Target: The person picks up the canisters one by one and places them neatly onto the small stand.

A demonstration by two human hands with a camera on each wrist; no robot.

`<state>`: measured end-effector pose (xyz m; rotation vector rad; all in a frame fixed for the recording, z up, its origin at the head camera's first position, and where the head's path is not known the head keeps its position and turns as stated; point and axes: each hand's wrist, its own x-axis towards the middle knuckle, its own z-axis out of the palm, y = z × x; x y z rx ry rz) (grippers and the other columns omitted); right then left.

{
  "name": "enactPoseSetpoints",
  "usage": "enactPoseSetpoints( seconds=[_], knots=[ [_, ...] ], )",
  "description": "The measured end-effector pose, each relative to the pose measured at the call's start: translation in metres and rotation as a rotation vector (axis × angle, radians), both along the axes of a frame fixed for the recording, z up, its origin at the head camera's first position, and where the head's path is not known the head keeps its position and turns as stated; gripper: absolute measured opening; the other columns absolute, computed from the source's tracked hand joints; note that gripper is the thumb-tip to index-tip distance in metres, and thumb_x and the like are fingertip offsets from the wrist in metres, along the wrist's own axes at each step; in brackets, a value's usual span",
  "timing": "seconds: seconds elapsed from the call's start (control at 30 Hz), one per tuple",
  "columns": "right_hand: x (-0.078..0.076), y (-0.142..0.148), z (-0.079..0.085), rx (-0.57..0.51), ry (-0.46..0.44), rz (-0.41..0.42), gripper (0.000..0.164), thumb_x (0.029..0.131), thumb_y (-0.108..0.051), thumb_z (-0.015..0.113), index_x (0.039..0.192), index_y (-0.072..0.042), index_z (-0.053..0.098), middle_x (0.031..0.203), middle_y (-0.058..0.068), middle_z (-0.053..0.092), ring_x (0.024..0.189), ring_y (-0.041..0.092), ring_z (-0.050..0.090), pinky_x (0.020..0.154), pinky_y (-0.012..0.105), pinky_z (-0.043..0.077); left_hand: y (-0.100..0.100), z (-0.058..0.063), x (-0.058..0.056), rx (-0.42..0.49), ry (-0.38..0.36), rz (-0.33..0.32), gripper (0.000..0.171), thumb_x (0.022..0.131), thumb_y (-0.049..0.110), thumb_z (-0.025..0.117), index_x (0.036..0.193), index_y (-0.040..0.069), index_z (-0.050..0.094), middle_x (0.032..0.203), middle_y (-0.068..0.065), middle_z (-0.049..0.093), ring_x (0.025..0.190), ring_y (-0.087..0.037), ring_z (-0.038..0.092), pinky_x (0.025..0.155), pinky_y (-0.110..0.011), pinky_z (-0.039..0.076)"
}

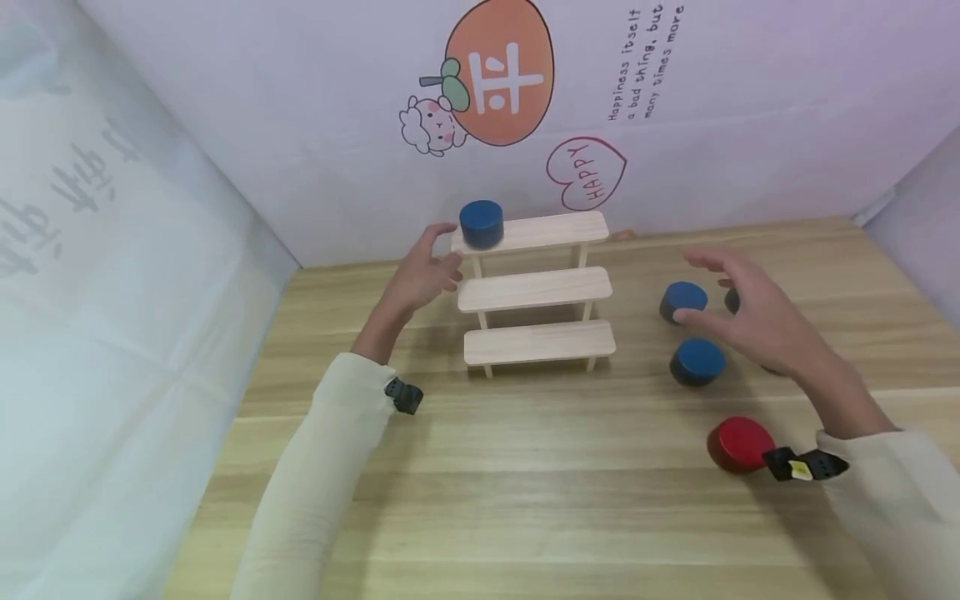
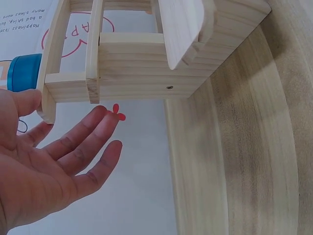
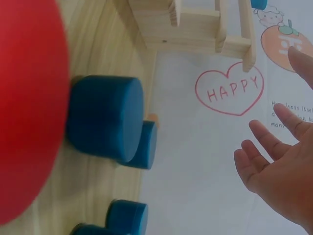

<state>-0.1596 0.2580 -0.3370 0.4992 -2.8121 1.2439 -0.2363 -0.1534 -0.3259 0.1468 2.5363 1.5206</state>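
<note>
A three-tier wooden shelf (image 1: 536, 342) stands on the table, with a blue cylinder block (image 1: 481, 223) on the left end of its top tier. My left hand (image 1: 423, 275) is beside that end, fingers spread and loosely bent. In the left wrist view its thumb and index finger are right at the top board's end, near the blue block (image 2: 24, 73). My right hand (image 1: 757, 321) hovers with parted fingers over the blocks on the right, holding nothing. Under it are a blue block (image 1: 683, 300) and, nearer, another blue block (image 1: 697, 362); others are partly hidden behind the hand.
A red round block (image 1: 741, 444) lies near the right wrist. Behind the shelf rises a white printed sheet (image 1: 337, 150), and white cloth (image 1: 135, 333) hangs at the left. Wood-grain tabletop (image 1: 525, 500) extends in front of the shelf.
</note>
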Motion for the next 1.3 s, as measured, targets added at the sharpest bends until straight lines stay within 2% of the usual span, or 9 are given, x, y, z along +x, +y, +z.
enactPoseSetpoints(
  seconds=[0.2, 0.4, 0.47, 0.57, 0.63, 0.7, 0.9, 1.07, 1.3],
  knots=[
    [0.001, 0.01, -0.008, -0.024, 0.005, 0.014, 0.075, 0.091, -0.022, 0.075, 0.154, -0.011, 0.036, 0.153, 0.017, 0.037, 0.136, 0.041, 0.033, 0.108, 0.057, 0.026, 0.0, -0.001, 0.0, 0.006, 0.022, -0.003, 0.055, 0.104, 0.027, 0.05, 0.155, 0.022, 0.03, 0.109, -0.02, 0.065, 0.094, -0.035, 0.065, 0.092, -0.053, 0.047],
    [0.006, 0.027, -0.013, -0.002, -0.062, -0.006, 0.078, 0.091, -0.025, 0.075, 0.155, -0.01, 0.032, 0.154, 0.022, 0.034, 0.133, 0.049, 0.032, 0.099, 0.069, 0.028, -0.002, 0.001, -0.002, 0.005, 0.002, 0.001, 0.055, 0.104, 0.028, 0.051, 0.155, 0.024, 0.031, 0.114, -0.022, 0.064, 0.099, -0.038, 0.065, 0.094, -0.053, 0.046],
    [0.008, 0.034, -0.015, 0.012, -0.066, -0.009, 0.078, 0.092, -0.025, 0.074, 0.156, -0.011, 0.031, 0.154, 0.022, 0.033, 0.132, 0.049, 0.033, 0.099, 0.068, 0.028, -0.002, 0.0, -0.002, -0.001, -0.013, 0.006, 0.055, 0.104, 0.028, 0.051, 0.155, 0.025, 0.031, 0.115, -0.021, 0.064, 0.101, -0.037, 0.065, 0.094, -0.052, 0.047],
    [0.011, 0.043, -0.02, 0.025, -0.045, -0.006, 0.078, 0.092, -0.022, 0.074, 0.156, -0.011, 0.031, 0.153, 0.022, 0.035, 0.131, 0.047, 0.034, 0.107, 0.039, 0.031, -0.002, -0.002, -0.002, -0.008, -0.031, 0.013, 0.054, 0.104, 0.029, 0.052, 0.154, 0.025, 0.032, 0.116, -0.019, 0.063, 0.1, -0.035, 0.065, 0.095, -0.052, 0.046],
    [0.012, 0.047, -0.022, 0.027, -0.025, 0.004, 0.078, 0.091, -0.018, 0.075, 0.155, -0.009, 0.032, 0.153, 0.022, 0.036, 0.131, 0.045, 0.034, 0.102, 0.018, 0.028, -0.003, -0.002, -0.002, -0.016, -0.031, 0.015, 0.054, 0.104, 0.029, 0.052, 0.154, 0.026, 0.032, 0.115, -0.018, 0.063, 0.099, -0.034, 0.065, 0.095, -0.053, 0.046],
    [0.014, 0.051, -0.024, 0.024, -0.014, 0.01, 0.078, 0.09, -0.015, 0.076, 0.155, -0.007, 0.033, 0.152, 0.023, 0.036, 0.131, 0.046, 0.035, 0.09, 0.004, 0.023, -0.003, -0.002, -0.001, -0.02, -0.029, 0.014, 0.054, 0.104, 0.029, 0.051, 0.154, 0.025, 0.032, 0.115, -0.018, 0.063, 0.098, -0.033, 0.065, 0.095, -0.053, 0.047],
    [0.016, 0.063, -0.029, 0.032, -0.01, 0.018, 0.079, 0.089, -0.012, 0.076, 0.153, -0.003, 0.031, 0.15, 0.026, 0.036, 0.128, 0.047, 0.036, 0.088, 0.001, 0.023, -0.004, 0.0, -0.001, -0.023, -0.033, 0.014, 0.055, 0.104, 0.031, 0.051, 0.155, 0.026, 0.031, 0.115, -0.018, 0.063, 0.1, -0.036, 0.064, 0.09, -0.049, 0.049],
    [0.02, 0.078, -0.036, 0.064, 0.007, 0.021, 0.079, 0.09, -0.01, 0.075, 0.154, -0.002, 0.028, 0.148, 0.027, 0.038, 0.134, 0.037, 0.033, 0.091, 0.0, 0.02, -0.004, 0.0, -0.001, -0.031, -0.039, 0.011, 0.055, 0.104, 0.031, 0.051, 0.155, 0.028, 0.03, 0.115, -0.019, 0.064, 0.102, -0.039, 0.064, 0.089, -0.049, 0.048],
    [0.032, 0.098, -0.04, 0.099, -0.021, -0.044, 0.082, 0.093, -0.01, 0.071, 0.158, -0.005, 0.022, 0.147, 0.032, 0.034, 0.136, 0.049, 0.027, 0.092, 0.0, 0.013, -0.002, -0.001, -0.002, -0.037, -0.029, 0.002, 0.055, 0.104, 0.031, 0.051, 0.155, 0.027, 0.03, 0.119, -0.022, 0.063, 0.101, -0.039, 0.064, 0.094, -0.056, 0.046]
  ],
)
